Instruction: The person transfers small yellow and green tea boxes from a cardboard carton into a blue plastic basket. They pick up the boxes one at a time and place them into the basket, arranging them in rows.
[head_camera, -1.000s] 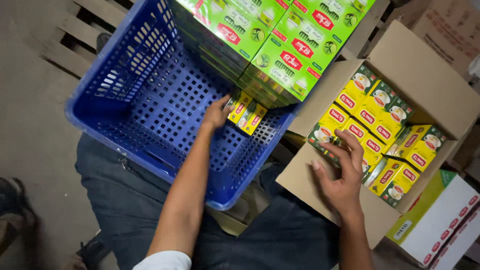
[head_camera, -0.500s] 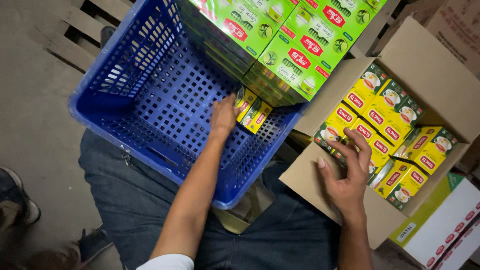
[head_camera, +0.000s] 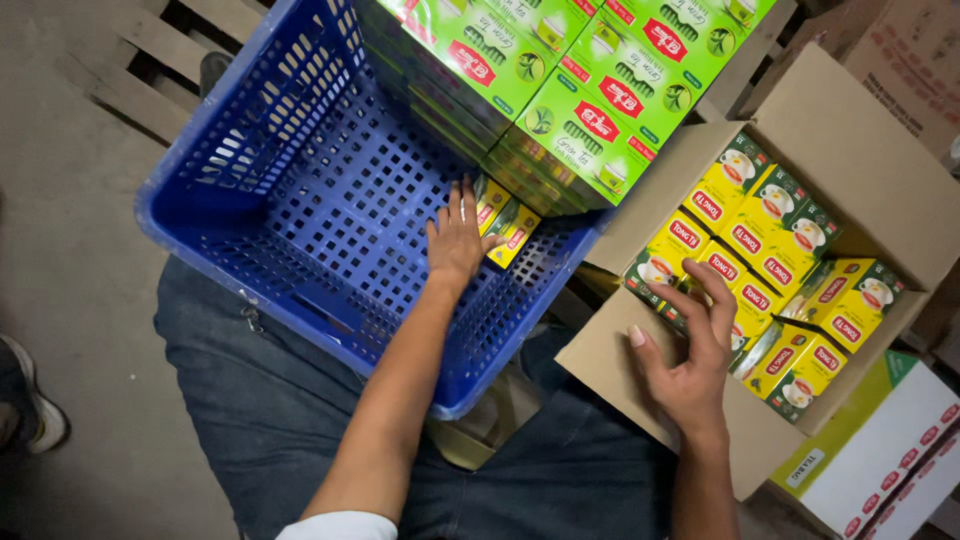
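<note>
the left hand (head_camera: 457, 238) lies flat, fingers spread, against two small yellow tea boxes (head_camera: 505, 218) in the blue crate (head_camera: 250, 215), which could tip if the tall stack of green tea boxes (head_camera: 560, 90) leans, while the right hand (head_camera: 690, 350) hovers half-curled, holding nothing, over yellow boxes in the cardboard carton (head_camera: 610, 360).

The left hand (head_camera: 458, 238) lies flat, fingers spread, inside a blue perforated plastic crate (head_camera: 300, 215), pressed against two small yellow tea boxes (head_camera: 505, 218) standing beside a tall stack of bright green cardboard tea boxes (head_camera: 560, 70). The right hand (head_camera: 692, 350) reaches into an open brown cardboard carton (head_camera: 850, 130) — fingers curled over a row of yellow-and-green tea boxes (head_camera: 760, 225) packed within. Dark jeans (head_camera: 250, 400) show below.
</note>
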